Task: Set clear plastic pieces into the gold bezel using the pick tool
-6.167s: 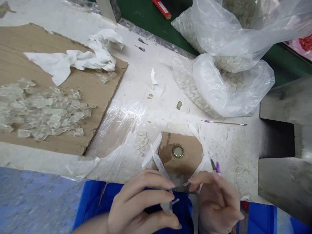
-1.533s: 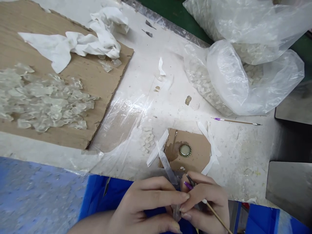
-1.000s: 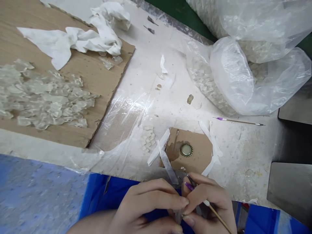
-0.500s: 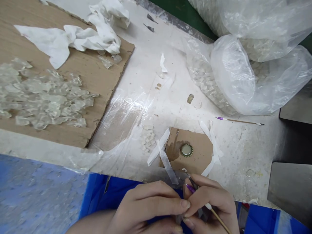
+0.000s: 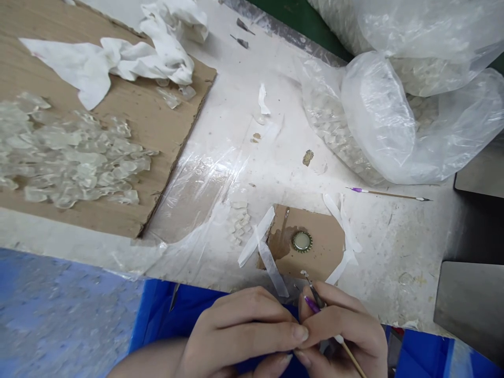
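Note:
My right hand (image 5: 346, 325) is closed around a thin wooden stick tool (image 5: 352, 359) with a white wrap and purple end. A second, dark tapered tip (image 5: 316, 295) also sticks out of this hand, with a tiny whitish bit at its point. My left hand (image 5: 244, 333) meets it, fingers pinched together at the right fingertips; whatever lies between them is hidden. Just beyond the hands, a metal bottle cap (image 5: 302, 241) lies hollow side up on a small piece of cardboard (image 5: 325, 231), which has a wet stain and white tape strips (image 5: 271, 270) at its sides.
Clear, irregular plastic pieces (image 5: 79, 157) are heaped on a large cardboard sheet (image 5: 157, 121) beside a crumpled white cloth (image 5: 137, 60). Small whitish pieces (image 5: 239, 223) lie near the cap. Plastic bags (image 5: 378, 115) stand at upper right, near another stick tool (image 5: 389, 195).
My right hand and its tools have shifted slightly to the right. The translucent bit visible between my fingertips before is now hidden.

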Demonstrator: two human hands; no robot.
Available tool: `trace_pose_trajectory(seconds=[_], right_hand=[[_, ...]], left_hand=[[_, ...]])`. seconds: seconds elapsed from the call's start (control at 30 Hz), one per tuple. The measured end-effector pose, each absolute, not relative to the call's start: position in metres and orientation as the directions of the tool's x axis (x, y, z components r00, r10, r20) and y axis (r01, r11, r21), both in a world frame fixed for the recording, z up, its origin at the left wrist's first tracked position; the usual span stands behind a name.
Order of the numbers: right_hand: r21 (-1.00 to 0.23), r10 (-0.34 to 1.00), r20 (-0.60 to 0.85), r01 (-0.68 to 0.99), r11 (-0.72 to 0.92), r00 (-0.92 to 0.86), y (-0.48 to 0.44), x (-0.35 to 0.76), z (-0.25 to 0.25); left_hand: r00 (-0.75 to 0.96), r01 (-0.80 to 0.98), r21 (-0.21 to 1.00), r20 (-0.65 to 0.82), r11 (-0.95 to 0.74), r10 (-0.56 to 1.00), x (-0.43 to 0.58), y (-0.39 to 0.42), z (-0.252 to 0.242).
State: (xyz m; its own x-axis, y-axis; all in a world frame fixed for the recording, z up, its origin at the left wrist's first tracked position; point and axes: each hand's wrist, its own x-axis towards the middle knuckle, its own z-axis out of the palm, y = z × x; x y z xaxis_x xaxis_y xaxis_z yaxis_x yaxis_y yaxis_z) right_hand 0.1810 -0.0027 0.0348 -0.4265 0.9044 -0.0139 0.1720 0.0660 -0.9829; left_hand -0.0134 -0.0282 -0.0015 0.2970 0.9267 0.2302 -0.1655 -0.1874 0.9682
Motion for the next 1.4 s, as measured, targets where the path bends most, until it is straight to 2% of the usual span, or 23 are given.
trace_pose_trajectory(seconds=[0.17, 0.43, 0.77, 0.93, 1.07, 1.4], right_hand=[[-0.966, 0.872, -0.016, 0.233, 0.113, -0.489, -0.003, 0.188, 0.033], [-0.958, 0.869, 0.025, 0.237, 0.163, -0.495, -0.003, 0.188, 0.033], [-0.966, 0.924, 0.061, 0.211, 0.15, -0.378, -0.015, 0.181, 0.027], [-0.966, 0.876, -0.003, 0.229, 0.122, -0.482, -0.009, 0.195, 0.029], [-0.961, 0.873, -0.026, 0.254, 0.113, -0.487, -0.01, 0.204, 0.027], [-0.982, 0.822, -0.01, 0.159, 0.098, -0.57, -0.009, 0.205, 0.026]], left_hand=[[0.288, -0.165, 0.967, 0.236, -0.194, 0.928, -0.011, -0.027, 0.0], [0.262, -0.187, 0.959, 0.256, -0.211, 0.93, -0.011, -0.029, 0.001], [0.222, -0.214, 0.958, 0.239, -0.192, 0.945, -0.005, -0.031, -0.003], [0.329, -0.211, 0.97, 0.189, -0.123, 0.925, -0.011, -0.027, 0.0], [0.317, -0.193, 0.98, 0.117, -0.056, 0.941, -0.013, -0.026, -0.001], [0.348, -0.258, 0.966, 0.117, -0.025, 0.93, -0.012, -0.027, 0.0]])
